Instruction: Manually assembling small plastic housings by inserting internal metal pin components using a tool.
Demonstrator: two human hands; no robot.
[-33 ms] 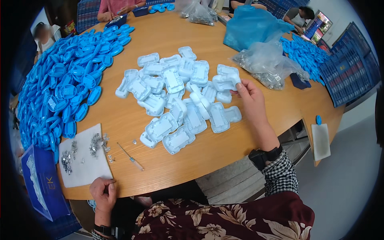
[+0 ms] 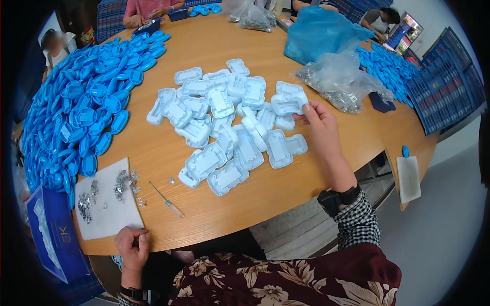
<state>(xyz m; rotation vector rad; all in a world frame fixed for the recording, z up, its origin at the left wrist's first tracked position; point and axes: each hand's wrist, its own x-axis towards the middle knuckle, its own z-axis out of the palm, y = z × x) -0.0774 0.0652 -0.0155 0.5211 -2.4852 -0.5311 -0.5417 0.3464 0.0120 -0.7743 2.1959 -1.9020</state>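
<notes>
My right hand (image 2: 317, 121) reaches to the right side of a heap of pale blue plastic shells (image 2: 220, 100). Its thumb and fingers pinch the edge of one pale blue plastic shell (image 2: 287, 103), which touches the shells beside it. My left hand (image 2: 131, 241) rests at the table's near edge, loosely curled into a fist, with nothing visible in it. Just beyond it lies a white mat (image 2: 109, 217) bearing small shiny metal parts (image 2: 121, 184). A thin screwdriver (image 2: 167, 201) with a clear and blue handle lies right of the mat.
A big mound of bright blue oval shells (image 2: 87, 97) covers the table's left. A blue bin (image 2: 53, 234) stands near left. Toward the far right are a blue bag (image 2: 319, 35), a clear bag of metal parts (image 2: 347, 97) and blue crates (image 2: 444, 84). Other people sit around the table.
</notes>
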